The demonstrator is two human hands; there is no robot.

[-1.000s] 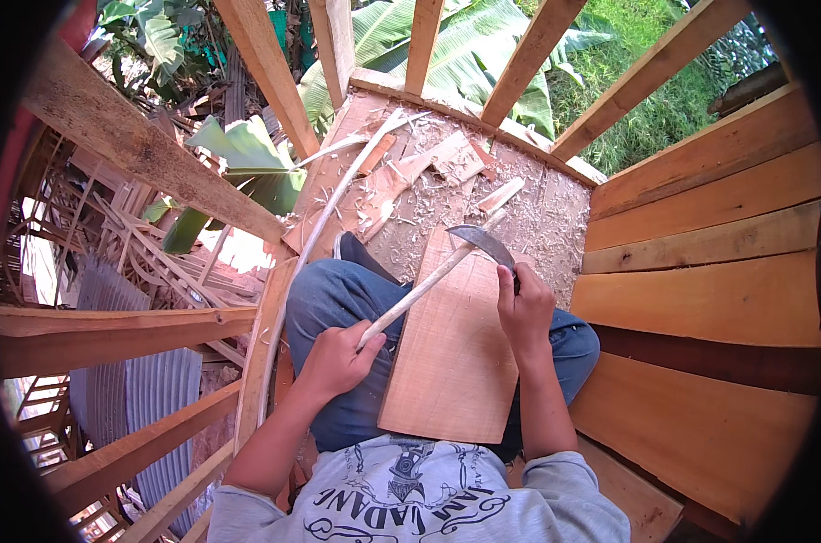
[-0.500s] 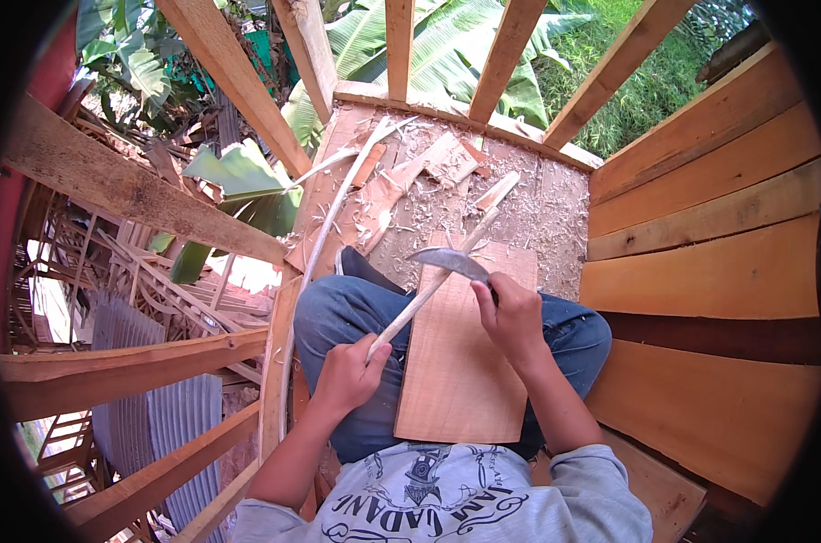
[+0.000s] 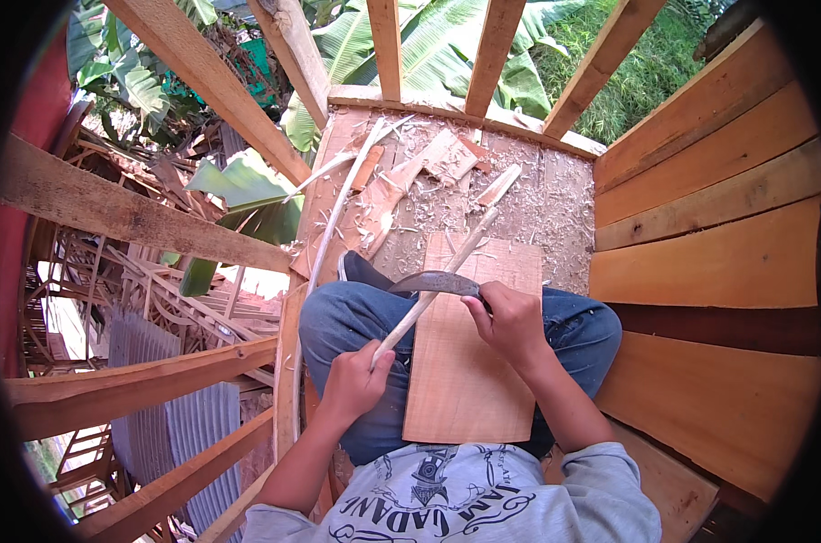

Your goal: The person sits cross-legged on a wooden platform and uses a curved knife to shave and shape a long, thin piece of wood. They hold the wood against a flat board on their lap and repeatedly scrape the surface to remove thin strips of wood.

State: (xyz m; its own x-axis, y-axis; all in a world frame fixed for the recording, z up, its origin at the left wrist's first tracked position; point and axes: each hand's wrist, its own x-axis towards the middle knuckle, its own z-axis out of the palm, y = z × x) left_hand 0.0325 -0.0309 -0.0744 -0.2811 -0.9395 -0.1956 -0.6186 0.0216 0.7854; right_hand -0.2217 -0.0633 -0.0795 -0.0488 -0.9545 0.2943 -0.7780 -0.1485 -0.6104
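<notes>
While the person sits with a board (image 3: 469,362) laid flat across the lap, the left hand (image 3: 356,380) is closed around the near end of a thin pale stick (image 3: 433,294). From that fist the stick runs up and to the right, slanting over the board, and its far tip ends above the board's far edge. Wrapped around the handle of a knife (image 3: 438,283) is the right hand (image 3: 510,317); the curved dark blade points left and lies across the stick about midway along it, touching it. Blue jeans (image 3: 347,317) show on both sides of the board, and a dark shoe (image 3: 365,270) sits just beyond the left knee. Ahead, the floor (image 3: 555,204) is strewn with shavings (image 3: 438,195) and wood offcuts, and a long pale strip (image 3: 334,217) curves along its left side. Plank walling (image 3: 718,235) rises on the right. Bare beams (image 3: 202,81) frame the left and far sides, with banana leaves (image 3: 248,185) beyond them
</notes>
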